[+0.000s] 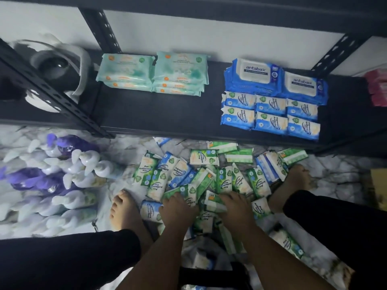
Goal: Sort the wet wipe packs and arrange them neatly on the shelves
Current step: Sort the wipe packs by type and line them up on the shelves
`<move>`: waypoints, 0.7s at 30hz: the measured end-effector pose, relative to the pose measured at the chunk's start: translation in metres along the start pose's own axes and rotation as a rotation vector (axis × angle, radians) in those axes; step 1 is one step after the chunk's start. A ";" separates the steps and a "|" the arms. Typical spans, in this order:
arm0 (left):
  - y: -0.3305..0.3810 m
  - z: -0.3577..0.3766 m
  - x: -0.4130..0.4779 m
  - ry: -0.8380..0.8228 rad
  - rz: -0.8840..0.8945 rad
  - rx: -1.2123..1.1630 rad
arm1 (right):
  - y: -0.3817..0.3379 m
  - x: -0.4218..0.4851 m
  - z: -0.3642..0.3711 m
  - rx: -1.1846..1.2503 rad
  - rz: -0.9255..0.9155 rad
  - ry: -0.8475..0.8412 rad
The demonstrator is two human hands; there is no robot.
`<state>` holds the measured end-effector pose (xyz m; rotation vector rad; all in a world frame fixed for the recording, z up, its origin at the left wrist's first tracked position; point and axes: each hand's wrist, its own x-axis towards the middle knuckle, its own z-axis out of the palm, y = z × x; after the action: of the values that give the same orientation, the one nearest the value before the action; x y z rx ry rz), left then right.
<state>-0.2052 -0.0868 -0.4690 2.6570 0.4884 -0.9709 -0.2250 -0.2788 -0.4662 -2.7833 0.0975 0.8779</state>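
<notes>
A heap of small green and blue wet wipe packs (201, 174) lies on the marbled floor between my bare feet. My left hand (178, 210) grips a green pack (180, 192) at the near side of the heap. My right hand (234, 206) holds another green pack (213, 203) beside it. On the black shelf (159, 114) stand two stacks of pale teal packs (152, 74), two large blue Antabax packs (274, 80), and rows of small blue packs (270, 116) in front of them.
White and purple pump bottles (62, 178) lie on the floor at the left. A white fan (56, 68) sits behind the shelf's left upright. Pink packs (377, 88) show at the right edge. My feet (123, 210) flank the heap.
</notes>
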 end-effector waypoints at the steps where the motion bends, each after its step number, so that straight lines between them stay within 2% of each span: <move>1: -0.001 -0.004 -0.002 -0.008 0.005 -0.038 | -0.002 -0.002 -0.007 0.061 0.033 -0.010; 6: -0.006 -0.029 -0.013 0.053 0.152 -0.282 | -0.016 -0.024 -0.042 0.536 0.196 0.010; 11: -0.009 -0.068 -0.038 0.053 0.252 -0.475 | -0.029 -0.039 -0.081 0.944 0.264 0.067; 13: -0.010 -0.082 -0.049 0.065 0.294 -0.526 | -0.032 -0.041 -0.094 1.233 0.352 0.074; 16: -0.013 -0.099 -0.061 0.000 0.279 -0.681 | -0.035 -0.048 -0.105 1.656 0.492 -0.007; 18: -0.013 -0.110 -0.070 -0.030 0.298 -0.734 | -0.036 -0.054 -0.112 1.776 0.507 -0.036; 21: -0.014 -0.124 -0.079 -0.071 0.345 -0.785 | -0.036 -0.062 -0.116 1.889 0.418 -0.043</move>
<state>-0.1972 -0.0463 -0.3273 1.9043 0.2926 -0.5950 -0.2061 -0.2706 -0.3313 -0.9476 0.9220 0.3897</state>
